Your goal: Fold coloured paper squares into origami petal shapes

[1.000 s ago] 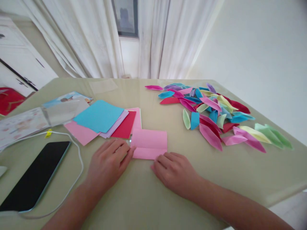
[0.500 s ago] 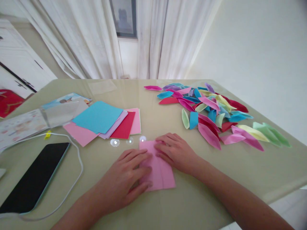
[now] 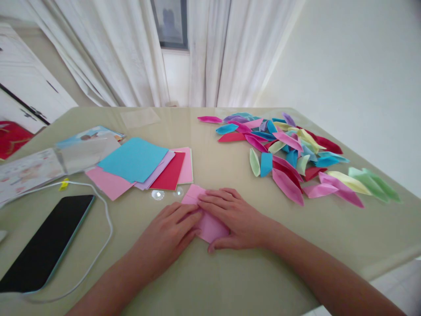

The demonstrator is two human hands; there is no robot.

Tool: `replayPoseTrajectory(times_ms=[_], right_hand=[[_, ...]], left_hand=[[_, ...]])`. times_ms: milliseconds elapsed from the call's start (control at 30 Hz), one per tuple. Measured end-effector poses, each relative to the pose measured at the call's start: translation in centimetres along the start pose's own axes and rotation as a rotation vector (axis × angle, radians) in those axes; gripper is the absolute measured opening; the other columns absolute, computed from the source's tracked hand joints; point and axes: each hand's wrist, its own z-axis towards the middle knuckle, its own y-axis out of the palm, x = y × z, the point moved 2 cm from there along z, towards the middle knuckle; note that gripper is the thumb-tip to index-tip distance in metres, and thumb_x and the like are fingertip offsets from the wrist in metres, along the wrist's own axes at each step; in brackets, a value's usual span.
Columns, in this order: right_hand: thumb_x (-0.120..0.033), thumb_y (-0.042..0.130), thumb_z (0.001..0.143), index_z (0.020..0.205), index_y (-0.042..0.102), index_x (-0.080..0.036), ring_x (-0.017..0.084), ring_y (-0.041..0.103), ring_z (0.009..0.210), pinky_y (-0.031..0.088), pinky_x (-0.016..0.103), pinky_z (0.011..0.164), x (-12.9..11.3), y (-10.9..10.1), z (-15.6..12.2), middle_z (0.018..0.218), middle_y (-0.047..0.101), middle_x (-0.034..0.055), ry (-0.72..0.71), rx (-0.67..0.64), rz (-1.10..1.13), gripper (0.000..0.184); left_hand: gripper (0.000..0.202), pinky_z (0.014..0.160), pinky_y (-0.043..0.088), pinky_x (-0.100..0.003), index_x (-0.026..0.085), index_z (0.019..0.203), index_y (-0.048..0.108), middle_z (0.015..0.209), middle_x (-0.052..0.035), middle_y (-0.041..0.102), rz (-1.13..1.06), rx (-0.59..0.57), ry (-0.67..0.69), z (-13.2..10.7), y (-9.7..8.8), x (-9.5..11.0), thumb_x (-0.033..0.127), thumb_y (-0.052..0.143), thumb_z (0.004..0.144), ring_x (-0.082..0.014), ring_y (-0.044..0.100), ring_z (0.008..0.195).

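Observation:
A folded sheet of pink paper (image 3: 210, 224) lies tilted on the table in front of me, partly hidden under both hands. My left hand (image 3: 171, 232) rests on its left side, fingers stretched out and pressing the paper down. Across its right side lies my right hand (image 3: 237, 219), open and flat, with the thumb spread toward the near corner. A crease runs near the paper's far end.
Square coloured papers (image 3: 134, 160) lie fanned out at the left, near small clear discs (image 3: 158, 194). A phone (image 3: 49, 241) and a white cable (image 3: 110, 228) are at the near left. Many folded paper pieces (image 3: 286, 142) are heaped at the right.
The pink paper has turned so that its far end points left, and it shows less area. My right hand has spread flat over its right side; my left has shifted slightly.

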Motion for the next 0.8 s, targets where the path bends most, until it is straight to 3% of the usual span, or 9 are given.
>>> replayPoseTrajectory(times_ms=[200, 333, 467, 533, 667, 800], right_hand=[[-0.058, 0.071, 0.091, 0.16, 0.042, -0.018, 0.031, 0.039, 0.153, 0.027, 0.05, 0.126, -0.3, -0.4, -0.2, 0.165, 0.043, 0.0173, -0.008, -0.033, 0.023, 0.085], [-0.048, 0.07, 0.093, 0.159, 0.043, -0.017, 0.027, 0.038, 0.154, 0.027, 0.046, 0.128, -0.2, -0.8, -0.3, 0.166, 0.042, 0.0161, -0.076, -0.046, 0.046, 0.077], [-0.053, 0.073, 0.09, 0.15, 0.053, -0.013, 0.03, 0.049, 0.144, 0.035, 0.049, 0.123, -0.2, -0.7, -0.1, 0.155, 0.055, 0.0179, -0.072, 0.012, -0.018, 0.075], [-0.05, 0.07, 0.094, 0.146, 0.056, -0.013, 0.03, 0.054, 0.139, 0.041, 0.049, 0.119, -0.3, -0.7, 0.0, 0.15, 0.059, 0.0187, -0.053, 0.02, -0.057, 0.066], [-0.029, 0.068, 0.095, 0.141, 0.059, -0.013, 0.027, 0.059, 0.135, 0.045, 0.046, 0.116, -0.1, -0.8, 0.0, 0.148, 0.062, 0.0171, -0.026, 0.006, -0.08, 0.049], [-0.028, 0.063, 0.099, 0.128, 0.067, -0.014, 0.025, 0.06, 0.135, 0.045, 0.044, 0.116, 0.1, -1.3, -0.1, 0.146, 0.064, 0.0157, -0.061, 0.007, -0.043, 0.033]], left_hand=[[0.05, 0.115, 0.047, -0.048, 0.026, 0.145, 0.059, 0.147, -0.0068, 0.064, 0.018, 0.023, -0.002, -0.5, -0.3, -1.3, 0.036, 0.069, 0.097, -0.0286, 0.057, 0.136], [0.039, 0.11, 0.05, -0.046, 0.027, 0.139, 0.065, 0.141, -0.0057, 0.069, 0.023, 0.044, -0.01, -0.4, -0.2, -2.2, 0.034, 0.065, 0.101, -0.0266, 0.063, 0.127], [0.029, 0.102, 0.053, -0.045, 0.023, 0.128, 0.071, 0.129, -0.0078, 0.074, 0.08, 0.13, -0.006, -0.1, 0.3, -1.8, 0.034, 0.059, 0.104, -0.0267, 0.067, 0.113], [0.027, 0.099, 0.054, -0.045, 0.021, 0.124, 0.071, 0.123, -0.0083, 0.076, 0.092, 0.153, 0.001, -0.1, 0.3, -1.6, 0.034, 0.058, 0.105, -0.0264, 0.068, 0.108], [0.037, 0.101, 0.054, -0.044, 0.022, 0.131, 0.068, 0.126, -0.0081, 0.075, 0.073, 0.102, 0.042, -0.3, -0.3, -1.9, 0.044, 0.063, 0.101, -0.0276, 0.067, 0.113], [0.024, 0.101, 0.053, -0.044, 0.024, 0.119, 0.074, 0.122, -0.0053, 0.076, 0.077, 0.114, 0.088, -0.1, -0.6, -2.0, 0.032, 0.056, 0.106, -0.0251, 0.068, 0.111]])
